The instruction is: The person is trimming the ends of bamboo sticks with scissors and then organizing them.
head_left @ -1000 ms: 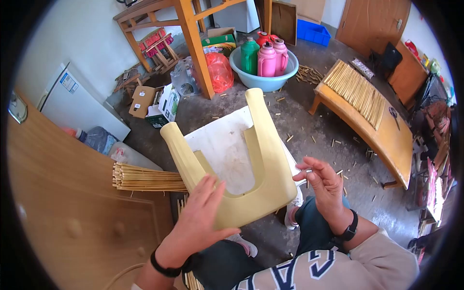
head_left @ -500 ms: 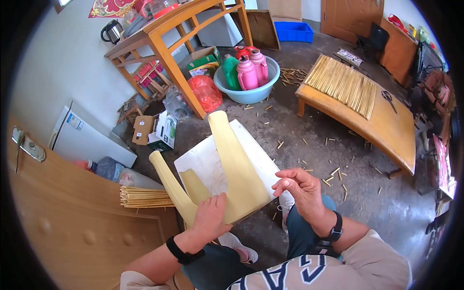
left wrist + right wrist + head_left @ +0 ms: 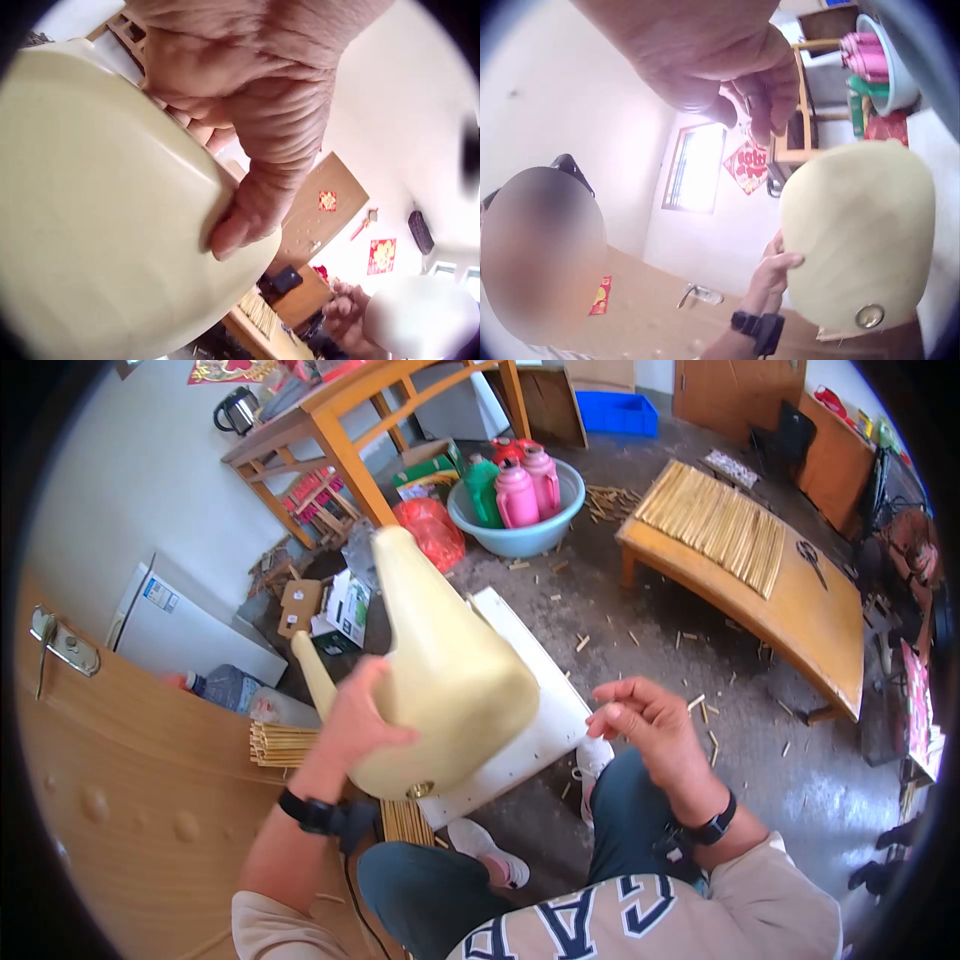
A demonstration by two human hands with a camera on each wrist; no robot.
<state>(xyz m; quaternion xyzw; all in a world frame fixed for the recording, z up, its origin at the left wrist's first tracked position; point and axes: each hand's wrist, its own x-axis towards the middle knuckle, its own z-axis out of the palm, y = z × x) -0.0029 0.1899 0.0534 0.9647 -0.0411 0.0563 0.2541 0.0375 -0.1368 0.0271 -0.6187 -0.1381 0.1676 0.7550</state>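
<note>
My left hand [image 3: 362,710] grips the side of a pale yellow plastic stool [image 3: 455,680], tilted over a low white board [image 3: 510,745]. In the left wrist view its thumb [image 3: 244,225] presses the smooth outer face while the other fingers go behind the edge. Two tapering legs point away from me. A round metal fitting [image 3: 869,316] sits near one edge of the stool in the right wrist view. My right hand [image 3: 650,730] hovers to the right of the stool, apart from it, fingers loosely bent, with nothing visible in them.
A bundle of thin sticks [image 3: 280,743] lies at left beside the wooden door [image 3: 170,790]. More sticks [image 3: 715,525] are lined up on a low wooden table [image 3: 800,610] with scissors [image 3: 811,563]. A blue basin [image 3: 530,540] holds thermoses. Short stick pieces litter the floor.
My left hand has shifted left and turned the stool, so its outer face and metal fitting now show and more of the white board is uncovered. My right hand has barely moved.
</note>
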